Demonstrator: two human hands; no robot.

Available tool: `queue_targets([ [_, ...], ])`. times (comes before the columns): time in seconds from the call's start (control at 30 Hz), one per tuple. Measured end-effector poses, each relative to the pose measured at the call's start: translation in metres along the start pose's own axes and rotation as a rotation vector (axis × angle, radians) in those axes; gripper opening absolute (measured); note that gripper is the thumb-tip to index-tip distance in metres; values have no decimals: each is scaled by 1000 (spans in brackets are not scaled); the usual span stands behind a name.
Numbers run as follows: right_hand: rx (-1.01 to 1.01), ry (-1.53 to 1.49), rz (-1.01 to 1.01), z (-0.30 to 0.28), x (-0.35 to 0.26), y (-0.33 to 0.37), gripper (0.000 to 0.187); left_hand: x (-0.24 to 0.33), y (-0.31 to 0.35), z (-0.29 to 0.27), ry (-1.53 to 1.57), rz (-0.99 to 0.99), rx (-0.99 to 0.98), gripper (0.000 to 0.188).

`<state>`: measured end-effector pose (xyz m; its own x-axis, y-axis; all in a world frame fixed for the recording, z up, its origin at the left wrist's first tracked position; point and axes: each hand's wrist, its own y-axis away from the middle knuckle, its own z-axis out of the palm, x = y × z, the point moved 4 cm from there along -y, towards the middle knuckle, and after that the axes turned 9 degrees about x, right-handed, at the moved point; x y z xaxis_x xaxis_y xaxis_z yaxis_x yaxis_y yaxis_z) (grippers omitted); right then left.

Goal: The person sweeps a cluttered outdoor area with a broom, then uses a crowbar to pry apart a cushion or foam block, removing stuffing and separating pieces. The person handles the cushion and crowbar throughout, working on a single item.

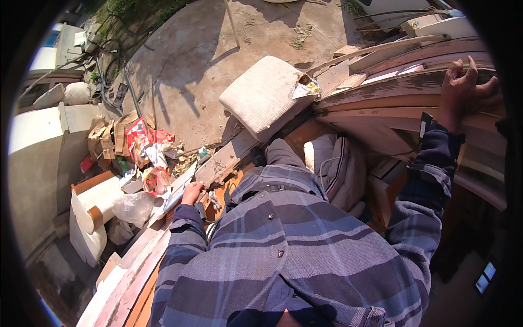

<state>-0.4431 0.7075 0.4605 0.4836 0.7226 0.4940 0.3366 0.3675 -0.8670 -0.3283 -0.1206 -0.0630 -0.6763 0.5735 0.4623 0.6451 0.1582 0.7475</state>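
Note:
My right hand point(462, 91) is raised at the far right with its fingers apart, over the weathered edge of stacked wooden boards point(392, 90). It seems to hold nothing; whether it touches the wood I cannot tell. Low at my left side, my left hand point(192, 192) has curled fingers beside a plank edge and a pile of litter. What it grips, if anything, is hidden. A large beige woven cushion point(267, 95) lies in front of me, with wrappers at its right corner. Between my legs and the boards is a grey bag-like bundle point(333, 163) with a striped band.
Torn cardboard point(113, 136), red wrappers point(147, 136) and a clear plastic bag point(133, 207) heap up at left. A pale panel point(90, 215) leans beside them. Concrete ground point(185, 65) stretches ahead, with a thin pole point(231, 24) upright on it. Black cables point(111, 95) lie at far left.

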Motion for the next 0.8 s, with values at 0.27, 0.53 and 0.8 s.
queue_targets([
  [0.27, -18, -10, -13, -3, 1, -7, 22, 27, 1, -2, -116, -20, -4, 31],
  [0.53, 24, -9, -77, -11, -4, -16, 24, 49, -9, 5, 81, 18, -54, 28],
  [0.8, -83, -35, 35, -30, -26, -25, 31, 104, 12, 17, 64, -7, -66, 29],
])
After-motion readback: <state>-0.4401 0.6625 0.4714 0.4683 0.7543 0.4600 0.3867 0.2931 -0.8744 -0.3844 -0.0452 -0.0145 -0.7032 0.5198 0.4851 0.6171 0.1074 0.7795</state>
